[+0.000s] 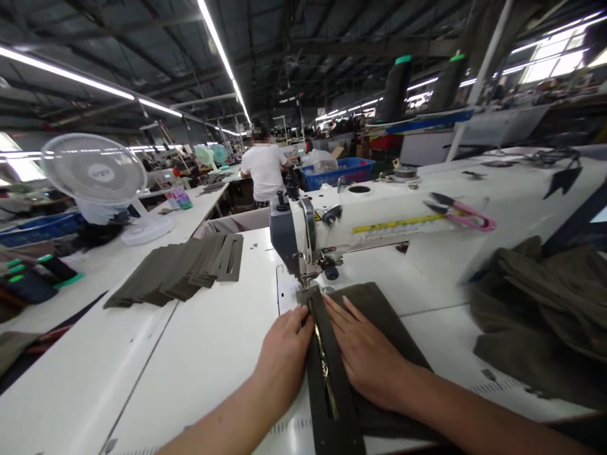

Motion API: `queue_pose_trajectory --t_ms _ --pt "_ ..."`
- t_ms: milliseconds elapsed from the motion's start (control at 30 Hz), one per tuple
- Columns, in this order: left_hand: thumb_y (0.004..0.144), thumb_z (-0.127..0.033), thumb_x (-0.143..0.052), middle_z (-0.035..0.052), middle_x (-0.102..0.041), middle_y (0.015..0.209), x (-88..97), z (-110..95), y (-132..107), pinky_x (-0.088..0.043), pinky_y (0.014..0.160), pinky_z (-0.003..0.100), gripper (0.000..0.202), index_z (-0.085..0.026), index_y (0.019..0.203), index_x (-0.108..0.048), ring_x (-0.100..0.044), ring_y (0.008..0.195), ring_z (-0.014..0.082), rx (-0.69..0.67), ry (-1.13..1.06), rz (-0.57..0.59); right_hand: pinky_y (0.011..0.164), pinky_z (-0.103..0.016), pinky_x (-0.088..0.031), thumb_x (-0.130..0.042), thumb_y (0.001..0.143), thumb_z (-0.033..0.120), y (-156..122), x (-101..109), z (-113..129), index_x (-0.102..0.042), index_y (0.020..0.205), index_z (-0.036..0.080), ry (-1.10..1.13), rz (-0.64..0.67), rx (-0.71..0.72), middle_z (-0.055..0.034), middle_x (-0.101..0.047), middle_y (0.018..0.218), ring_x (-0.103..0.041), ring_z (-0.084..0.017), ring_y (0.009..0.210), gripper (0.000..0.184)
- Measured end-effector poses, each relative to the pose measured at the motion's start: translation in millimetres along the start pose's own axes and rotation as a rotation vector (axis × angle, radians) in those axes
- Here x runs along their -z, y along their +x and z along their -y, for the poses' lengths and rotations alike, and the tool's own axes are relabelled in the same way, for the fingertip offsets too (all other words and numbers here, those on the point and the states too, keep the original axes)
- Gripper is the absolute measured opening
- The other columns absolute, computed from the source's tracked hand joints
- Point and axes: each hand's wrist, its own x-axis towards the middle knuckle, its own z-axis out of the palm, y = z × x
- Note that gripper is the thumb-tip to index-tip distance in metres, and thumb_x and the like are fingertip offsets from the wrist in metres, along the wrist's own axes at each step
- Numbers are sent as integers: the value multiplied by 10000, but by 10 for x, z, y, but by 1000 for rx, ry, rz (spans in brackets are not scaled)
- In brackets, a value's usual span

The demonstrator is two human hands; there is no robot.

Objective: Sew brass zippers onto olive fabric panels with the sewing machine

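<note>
The left hand [286, 341] has its fingers [297, 314] drawn close together, thumb alongside, on the left edge of a dark olive fabric strip [342, 398]; whether they pinch it I cannot tell. The right hand [374, 360] lies flat, fingers extended and slightly parted, resting along the strip's right edge and on a larger olive fabric piece [379, 313] beside it, gripping nothing. A brass zipper [318, 341] runs lengthwise between the hands. The strip's far end sits at the needle area of an industrial sewing machine [408, 203], whose head stands just beyond the fingertips. On the counter [199, 373] to the left, slotted fabric panels [175, 265] lie fanned out; crumpled olive cloth [545, 309] fills the right side. Pink-handled snips [459, 207] rest against the machine's arm. Farther off are a white fan [97, 169], a blue crate [348, 172] and a person in a white shirt [265, 170].
</note>
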Motion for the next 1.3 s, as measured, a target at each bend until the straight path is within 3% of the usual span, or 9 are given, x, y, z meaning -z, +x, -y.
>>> queue_pose_trajectory --t_ms 267,1300 --pt "829 -68 -490 111 -608 1071 -36 106 236 -498 883 363 206 -129 987 -607 -581 999 213 39 -89 -5 1066 -468 -226 -386 855 189 162 -80 -175 -337 1347 103 -13 -8 -34 -122 -342 1385 -230 -220 1311 502" --pt "872 -77 -396 148 -576 1125 -97 92 178 -519 846 390 243 -104 1023 -584 -561 1032 240 -34 -3 -54 1071 -457 -210 -406 814 140 134 -20 -191 -330 1352 99 16 11 7 -143 -376 1368 -235 -221 1309 545"
